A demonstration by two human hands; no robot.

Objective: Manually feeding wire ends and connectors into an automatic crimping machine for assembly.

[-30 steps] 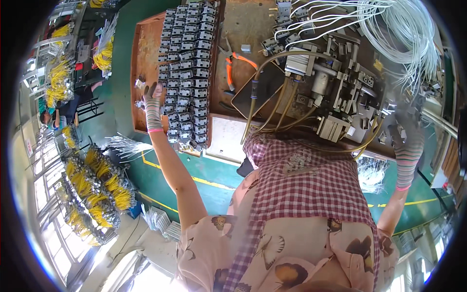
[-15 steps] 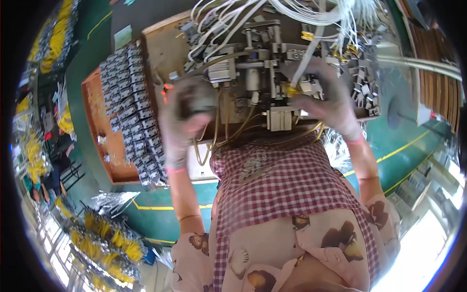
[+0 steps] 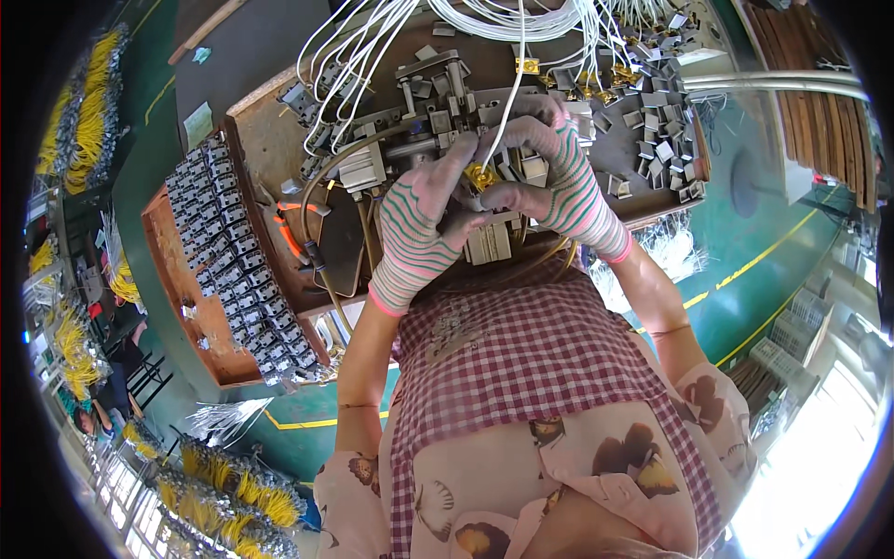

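In a striped work glove, my right hand (image 3: 563, 177) curls around a small brass-coloured fitting (image 3: 480, 175) on a white wire (image 3: 515, 74), its thumb and fingers closed about it. My gloved left hand (image 3: 421, 219) meets it from the other side, fingertips drawn together beside the fitting; what they grip, if anything, is hidden between the hands. Both hands are over a metal fixture (image 3: 438, 140) with cylinders and hoses. A square metal block (image 3: 488, 244) shows just below the fingers.
Left of the fixture lie orange-handled pliers (image 3: 291, 238). Rows of metal parts (image 3: 237, 252) fill a wooden tray (image 3: 177, 289) at the far left. Small metal pieces (image 3: 661, 149) lie scattered on the right, and a bundle of white wires (image 3: 549, 28) spreads across the back.
My left hand has moved right and my right hand slightly left, so they now meet at the brass fitting. The pliers, earlier mostly hidden by my left hand, are uncovered. The view has shifted.
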